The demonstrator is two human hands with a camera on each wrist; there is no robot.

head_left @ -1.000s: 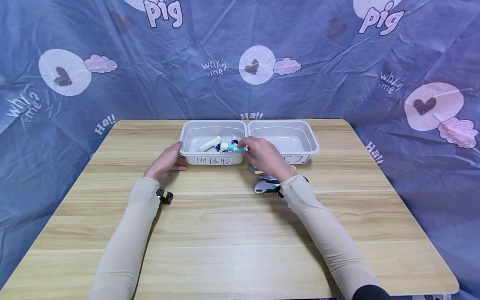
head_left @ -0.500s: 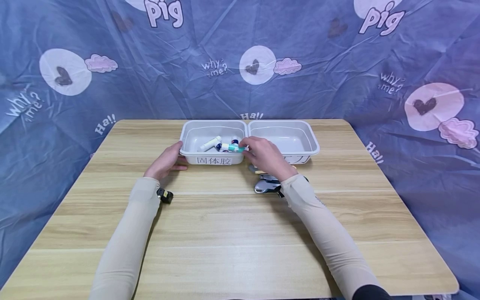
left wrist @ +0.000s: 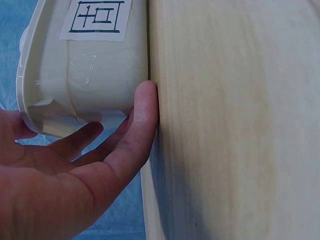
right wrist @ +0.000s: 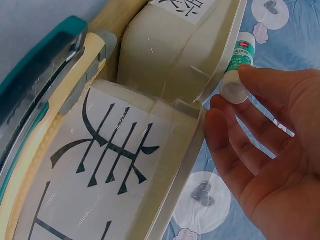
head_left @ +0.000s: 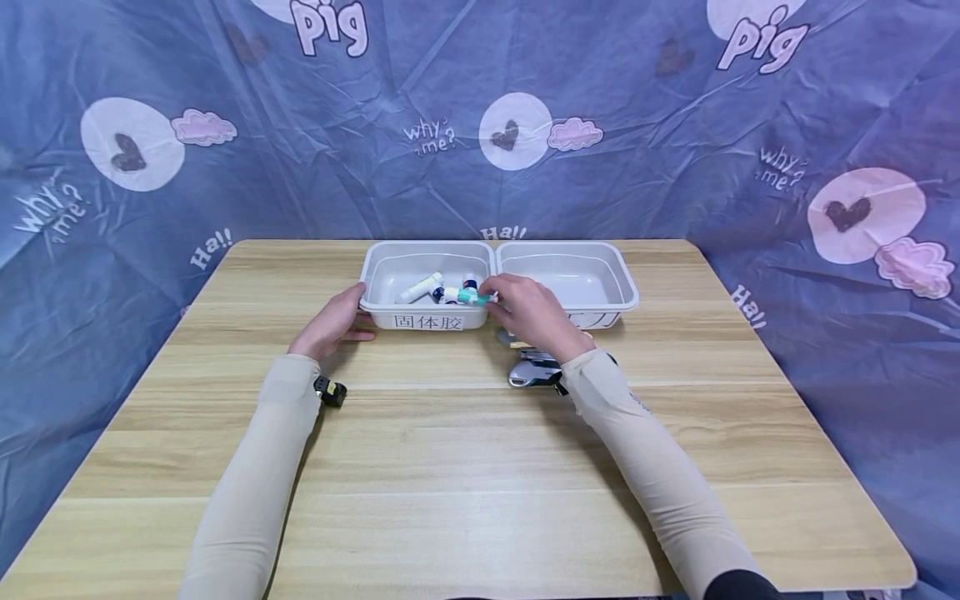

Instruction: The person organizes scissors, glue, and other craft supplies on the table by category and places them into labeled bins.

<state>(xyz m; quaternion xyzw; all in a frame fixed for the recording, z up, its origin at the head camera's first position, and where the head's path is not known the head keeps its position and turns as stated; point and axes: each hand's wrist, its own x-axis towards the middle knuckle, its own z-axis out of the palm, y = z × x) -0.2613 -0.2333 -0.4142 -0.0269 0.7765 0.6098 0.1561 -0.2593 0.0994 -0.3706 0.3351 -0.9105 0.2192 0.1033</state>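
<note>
My right hand pinches a green-and-white glue stick between thumb and fingers, over the front right corner of the left plastic bin. In the head view this glue stick lies just above the bin's near rim. Several other glue sticks, among them a white one, lie inside that bin. My left hand holds the same bin at its front left corner. The left wrist view has the thumb at the rim and the fingers against the bin's lower side.
A second grey-white bin with a paper label stands against the first on the right. In front of it, partly under my right wrist, lie a stapler and a yellowish tool. A patterned blue cloth hangs behind the wooden table.
</note>
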